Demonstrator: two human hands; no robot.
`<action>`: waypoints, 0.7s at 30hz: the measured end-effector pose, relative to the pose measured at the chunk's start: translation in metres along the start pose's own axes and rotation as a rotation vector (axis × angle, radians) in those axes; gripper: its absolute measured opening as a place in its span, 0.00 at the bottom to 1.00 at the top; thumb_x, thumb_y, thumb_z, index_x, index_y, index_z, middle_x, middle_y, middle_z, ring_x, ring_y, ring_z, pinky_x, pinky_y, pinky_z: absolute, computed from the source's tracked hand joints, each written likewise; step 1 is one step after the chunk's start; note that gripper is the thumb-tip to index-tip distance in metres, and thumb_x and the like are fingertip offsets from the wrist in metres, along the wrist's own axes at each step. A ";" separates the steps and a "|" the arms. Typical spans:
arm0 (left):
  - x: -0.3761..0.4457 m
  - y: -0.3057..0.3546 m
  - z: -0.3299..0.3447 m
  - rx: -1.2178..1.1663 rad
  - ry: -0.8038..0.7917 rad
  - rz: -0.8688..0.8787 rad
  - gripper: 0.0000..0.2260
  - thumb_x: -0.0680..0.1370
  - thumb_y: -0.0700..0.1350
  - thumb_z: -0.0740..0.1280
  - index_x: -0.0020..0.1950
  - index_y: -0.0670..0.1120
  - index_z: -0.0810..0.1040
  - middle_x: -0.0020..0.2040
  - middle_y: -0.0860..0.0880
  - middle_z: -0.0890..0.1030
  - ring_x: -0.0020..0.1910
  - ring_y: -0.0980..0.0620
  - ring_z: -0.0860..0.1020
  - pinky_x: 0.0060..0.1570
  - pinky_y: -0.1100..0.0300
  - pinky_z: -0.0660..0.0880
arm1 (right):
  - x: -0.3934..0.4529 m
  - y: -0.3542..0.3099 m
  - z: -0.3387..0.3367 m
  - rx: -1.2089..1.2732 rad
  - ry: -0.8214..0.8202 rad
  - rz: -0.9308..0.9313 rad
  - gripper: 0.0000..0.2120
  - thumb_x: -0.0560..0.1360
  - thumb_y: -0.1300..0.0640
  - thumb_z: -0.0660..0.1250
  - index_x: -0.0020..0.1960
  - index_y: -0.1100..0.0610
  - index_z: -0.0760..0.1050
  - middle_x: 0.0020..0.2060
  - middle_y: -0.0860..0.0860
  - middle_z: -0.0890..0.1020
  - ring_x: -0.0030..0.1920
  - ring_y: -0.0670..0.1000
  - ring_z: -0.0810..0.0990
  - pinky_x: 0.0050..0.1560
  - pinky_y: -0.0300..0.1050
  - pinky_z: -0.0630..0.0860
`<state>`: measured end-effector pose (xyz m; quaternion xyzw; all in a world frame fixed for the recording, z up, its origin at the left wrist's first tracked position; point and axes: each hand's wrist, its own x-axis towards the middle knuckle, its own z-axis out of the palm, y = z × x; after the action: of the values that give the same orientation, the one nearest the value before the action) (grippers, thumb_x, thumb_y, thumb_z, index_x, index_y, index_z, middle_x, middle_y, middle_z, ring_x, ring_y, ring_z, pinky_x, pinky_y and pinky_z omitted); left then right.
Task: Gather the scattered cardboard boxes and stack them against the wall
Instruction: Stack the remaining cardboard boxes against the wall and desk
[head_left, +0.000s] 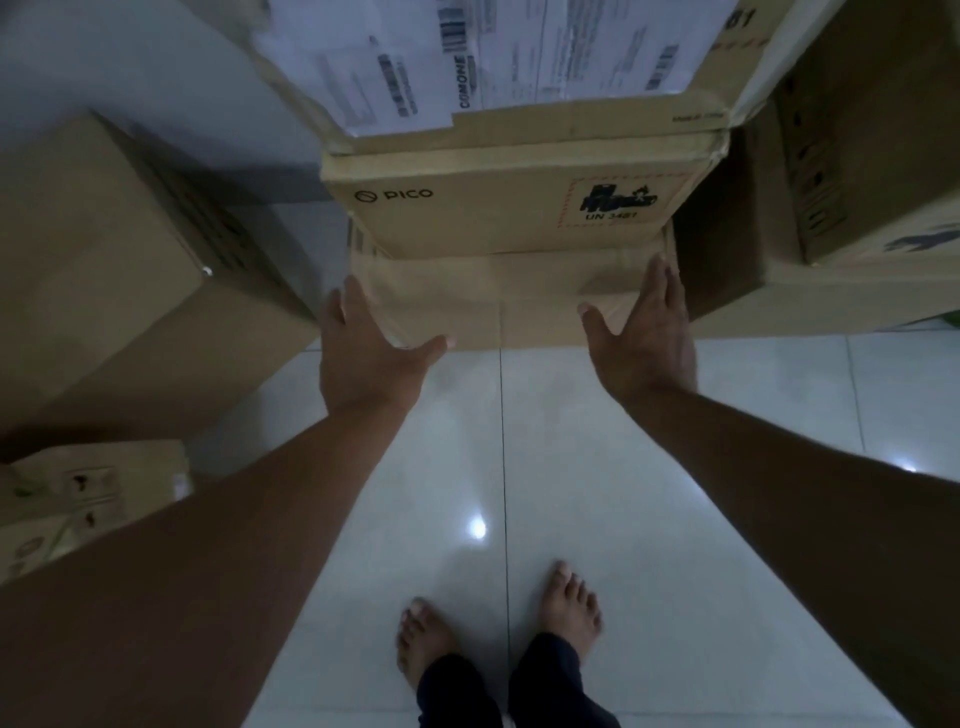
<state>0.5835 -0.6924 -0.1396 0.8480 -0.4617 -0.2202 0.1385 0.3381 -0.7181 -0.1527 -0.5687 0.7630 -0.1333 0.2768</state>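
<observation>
While spread flat, both hands flank the bottom box (488, 301).

Home storage corner: glossy white floor tiles (597, 441), bare feet (498, 618), stacked cardboard boxes (509, 208).

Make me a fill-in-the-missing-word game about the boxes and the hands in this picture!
1. The box with the UN 3481 sticker has the word ____ printed on it.
2. Both hands, the left hand and the right hand, reach for the ____ box of the stack.
3. The person's feet are ____, with no shoes.
4. The floor is made of shiny white ____.

Missing words: PICO; bottom; bare; tiles
</observation>
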 end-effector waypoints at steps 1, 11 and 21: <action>-0.008 -0.004 -0.009 0.025 -0.016 0.028 0.48 0.68 0.64 0.77 0.81 0.52 0.59 0.80 0.47 0.61 0.76 0.43 0.67 0.67 0.43 0.73 | -0.010 -0.011 -0.002 -0.007 -0.013 -0.009 0.43 0.81 0.40 0.65 0.84 0.57 0.47 0.82 0.57 0.55 0.80 0.59 0.57 0.77 0.61 0.64; -0.068 -0.037 -0.141 0.042 0.052 0.089 0.28 0.79 0.63 0.65 0.76 0.51 0.73 0.77 0.45 0.69 0.76 0.45 0.67 0.72 0.47 0.67 | -0.101 -0.149 -0.023 -0.003 -0.217 -0.324 0.28 0.83 0.47 0.62 0.79 0.58 0.63 0.75 0.56 0.70 0.74 0.57 0.69 0.71 0.53 0.70; -0.096 -0.120 -0.332 0.078 0.219 0.048 0.24 0.81 0.59 0.64 0.71 0.47 0.76 0.70 0.42 0.75 0.65 0.40 0.76 0.60 0.46 0.76 | -0.209 -0.308 -0.022 0.037 -0.365 -0.547 0.22 0.83 0.48 0.64 0.73 0.56 0.72 0.69 0.55 0.76 0.68 0.58 0.74 0.64 0.52 0.73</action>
<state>0.7906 -0.5362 0.1183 0.8605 -0.4720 -0.1045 0.1604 0.6115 -0.6215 0.0814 -0.7619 0.5173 -0.1124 0.3733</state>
